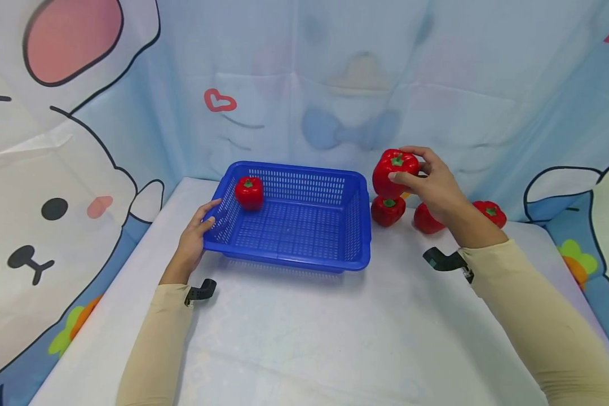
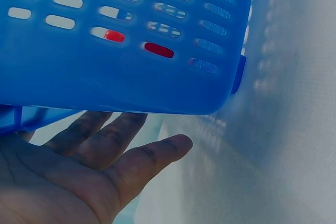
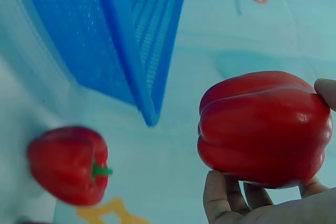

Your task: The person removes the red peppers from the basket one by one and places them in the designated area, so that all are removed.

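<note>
My right hand [image 1: 438,183] holds a red bell pepper [image 1: 393,172] up beside the basket's right end, thumb on one side and fingers on the other. In the right wrist view the held pepper [image 3: 265,129] lies sideways, its stem hidden. At the left end of the blue plastic basket [image 1: 284,262], my left hand [image 1: 193,239] rests with its fingers at the rim. The left wrist view shows that hand's thumb [image 2: 155,161] extended, apart from the basket wall. Inside the basket, toward its left back corner, sits another red bell pepper [image 1: 249,193].
Right of the basket, a red pepper [image 1: 388,211] stands on the white tabletop [image 1: 304,338]. Another pepper [image 1: 427,219] is partly behind my right hand, and one more [image 1: 491,213] lies beyond the wrist. A printed blue curtain [image 1: 284,129] hangs behind the table.
</note>
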Demonstrator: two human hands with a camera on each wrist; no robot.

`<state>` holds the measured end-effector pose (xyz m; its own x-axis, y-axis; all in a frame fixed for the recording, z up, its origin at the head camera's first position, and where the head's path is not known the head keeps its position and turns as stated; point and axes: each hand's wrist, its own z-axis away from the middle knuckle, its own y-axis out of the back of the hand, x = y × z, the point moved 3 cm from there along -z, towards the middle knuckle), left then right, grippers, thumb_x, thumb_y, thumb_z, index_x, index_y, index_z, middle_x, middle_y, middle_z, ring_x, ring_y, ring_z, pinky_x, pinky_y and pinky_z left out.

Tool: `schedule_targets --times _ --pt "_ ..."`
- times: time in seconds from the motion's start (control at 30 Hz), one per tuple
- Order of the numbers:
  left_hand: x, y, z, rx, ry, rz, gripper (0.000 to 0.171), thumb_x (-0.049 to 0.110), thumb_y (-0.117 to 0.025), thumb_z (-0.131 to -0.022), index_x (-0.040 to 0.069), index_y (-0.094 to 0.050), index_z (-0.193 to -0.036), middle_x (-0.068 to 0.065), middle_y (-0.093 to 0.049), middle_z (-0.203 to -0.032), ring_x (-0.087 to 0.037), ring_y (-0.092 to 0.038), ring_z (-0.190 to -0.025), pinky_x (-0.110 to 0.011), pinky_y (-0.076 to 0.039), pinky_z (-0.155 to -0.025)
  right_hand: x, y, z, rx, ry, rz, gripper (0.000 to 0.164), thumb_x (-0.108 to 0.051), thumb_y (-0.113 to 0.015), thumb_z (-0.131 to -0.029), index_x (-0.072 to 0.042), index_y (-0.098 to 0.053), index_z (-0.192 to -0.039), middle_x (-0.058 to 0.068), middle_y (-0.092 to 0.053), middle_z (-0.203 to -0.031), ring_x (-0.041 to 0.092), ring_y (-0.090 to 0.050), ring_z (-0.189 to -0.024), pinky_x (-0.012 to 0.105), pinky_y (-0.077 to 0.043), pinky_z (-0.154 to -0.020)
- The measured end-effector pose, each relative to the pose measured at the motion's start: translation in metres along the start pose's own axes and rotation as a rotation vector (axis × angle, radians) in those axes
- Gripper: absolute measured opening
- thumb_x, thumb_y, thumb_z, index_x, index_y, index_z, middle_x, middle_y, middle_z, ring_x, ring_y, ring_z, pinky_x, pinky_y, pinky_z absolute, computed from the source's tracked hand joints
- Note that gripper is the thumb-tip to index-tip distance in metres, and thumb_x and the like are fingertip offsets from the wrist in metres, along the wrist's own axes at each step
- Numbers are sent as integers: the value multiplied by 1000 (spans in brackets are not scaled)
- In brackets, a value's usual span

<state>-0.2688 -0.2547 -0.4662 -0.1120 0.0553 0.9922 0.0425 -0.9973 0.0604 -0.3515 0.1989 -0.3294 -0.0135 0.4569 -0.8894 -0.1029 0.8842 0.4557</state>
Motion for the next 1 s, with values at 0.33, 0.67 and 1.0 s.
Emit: schedule_targets --times 0.33,0.67,1.0 --pt "1 1 0 -1 -5 -4 47 24 -28 -107 36 -32 -152 -1 -12 -166 -36 -27 -146 -55 -27 -118 16 48 6 116 -54 41 81 -45 -72 -86 -41 -24 -151 10 -29 -157 28 -33 -137 10 -49 -73" --pt "1 0 1 -3 -1 9 47 24 -28 -108 36 -32 -152 -2 -13 -166 -36 -29 -145 -56 -29 -117 47 102 11 255 -124 55 81 -49 -67 -88 -42 -19 -153 0 -20 -164 22 -31 -139 18 -49 -89" --pt "0 1 0 -4 5 6 47 24 -28 -108 37 -32 -152 -1 -13 -166 -36 -30 -145 -56 -30 -116 88 155 20 420 -215 -173 86 -44 -74 -84 -43 -21 -152 -15 -22 -160 7 -26 -138 6 -46 -54"
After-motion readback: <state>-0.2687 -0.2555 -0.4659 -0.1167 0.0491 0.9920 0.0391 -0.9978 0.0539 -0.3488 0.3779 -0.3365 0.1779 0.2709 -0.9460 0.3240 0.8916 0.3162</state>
